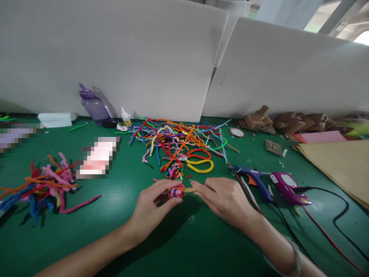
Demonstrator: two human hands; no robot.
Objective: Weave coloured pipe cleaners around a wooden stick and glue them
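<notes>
My left hand (157, 202) is closed round a small ball of colourful pipe cleaners (176, 191), pink, blue and orange, thumb below and fingers above. A light tan stick (189, 190) juts from the ball's right side. The fingers of my right hand (221, 196) pinch the far end of that stick. Just beyond the ball lie short pipe-cleaner pieces (174, 171) and scissors (199, 161) with a red and a yellow handle loop. Further back spreads a tangled heap of pipe cleaners (175, 136) in many colours.
On the right are a blue glue gun (255, 181), a purple power box (290, 188) with cables, and brown paper (334, 165). Another pipe-cleaner pile (43, 188) lies left, near a blurred-out flat object (98, 157). A purple bottle (93, 105) stands against the white partition (115, 50).
</notes>
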